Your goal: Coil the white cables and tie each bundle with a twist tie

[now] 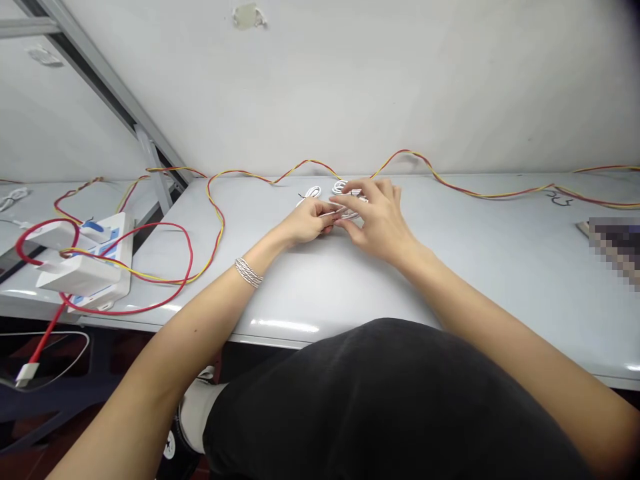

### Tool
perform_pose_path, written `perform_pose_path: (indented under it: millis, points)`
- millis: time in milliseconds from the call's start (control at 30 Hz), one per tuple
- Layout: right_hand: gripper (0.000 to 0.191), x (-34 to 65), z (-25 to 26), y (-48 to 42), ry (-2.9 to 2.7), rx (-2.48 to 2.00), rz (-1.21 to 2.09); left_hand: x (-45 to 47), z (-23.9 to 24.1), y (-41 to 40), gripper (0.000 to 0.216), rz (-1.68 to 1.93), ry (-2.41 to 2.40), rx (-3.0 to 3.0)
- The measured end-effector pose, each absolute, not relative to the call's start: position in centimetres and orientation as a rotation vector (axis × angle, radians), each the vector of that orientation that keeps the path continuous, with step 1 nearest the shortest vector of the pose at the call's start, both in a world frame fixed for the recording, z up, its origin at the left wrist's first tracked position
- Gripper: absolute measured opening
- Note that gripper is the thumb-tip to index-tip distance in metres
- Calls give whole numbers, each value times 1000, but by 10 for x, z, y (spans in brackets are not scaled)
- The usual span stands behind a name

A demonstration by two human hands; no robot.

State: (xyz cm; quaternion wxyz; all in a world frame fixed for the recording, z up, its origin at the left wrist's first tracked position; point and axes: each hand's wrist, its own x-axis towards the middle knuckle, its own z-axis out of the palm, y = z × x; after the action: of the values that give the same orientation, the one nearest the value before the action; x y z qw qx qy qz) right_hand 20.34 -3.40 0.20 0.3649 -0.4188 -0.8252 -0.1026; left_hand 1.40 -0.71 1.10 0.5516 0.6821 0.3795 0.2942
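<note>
My left hand (309, 222) is closed, its thumb and fingers pinching a coiled white cable (351, 215) just above the table. On the other side of that coil, my right hand (376, 215) curves around it, with thumb and index finger at its edges and the other fingers raised. Part of the coil is hidden behind the fingers. Another bundled white cable (313, 193) lies just behind my left hand, with a dark tie around it. A further white coil (339, 187) rests behind my right fingers, partly covered by them.
Red and yellow twisted wires (220, 213) run along the wall and loop leftward. At left, a white power strip (123, 267) carries several plugs and a red cable (190, 247). Dark twist ties (560, 199) lie at right, near a blurred-out object (617, 247). The grey table (500, 267) meets the wall.
</note>
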Motion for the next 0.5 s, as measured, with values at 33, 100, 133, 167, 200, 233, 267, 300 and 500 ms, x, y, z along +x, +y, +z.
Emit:
perform_pose_path:
  millis: [33, 100, 133, 167, 200, 233, 267, 300, 500]
  points:
    - [25, 204, 2, -34, -2141, -1081, -254, 14, 13, -8, 35, 671, 910, 1631]
    - [22, 204, 2, -35, -2152, -1085, -228, 13, 18, -11, 31, 611, 915, 1656]
    - [21, 204, 2, -35, -2148, -1087, -216, 13, 21, -12, 30, 584, 910, 1665]
    - [18, 204, 3, -36, -2142, -1087, -206, 13, 24, -14, 30, 561, 902, 1671]
    - [16, 204, 3, -36, -2137, -1085, -197, 12, 27, -15, 30, 539, 894, 1678]
    - [15, 203, 3, -36, -2133, -1082, -188, 12, 29, -16, 30, 521, 887, 1683]
    - [16, 203, 4, -36, -2130, -1081, -180, 11, 30, -16, 28, 503, 878, 1682]
    - [18, 203, 4, -36, -2126, -1080, -174, 11, 30, -16, 25, 486, 868, 1672]
    - [16, 205, 5, -33, -2130, -1066, -214, 13, 17, -7, 25, 659, 774, 1313]
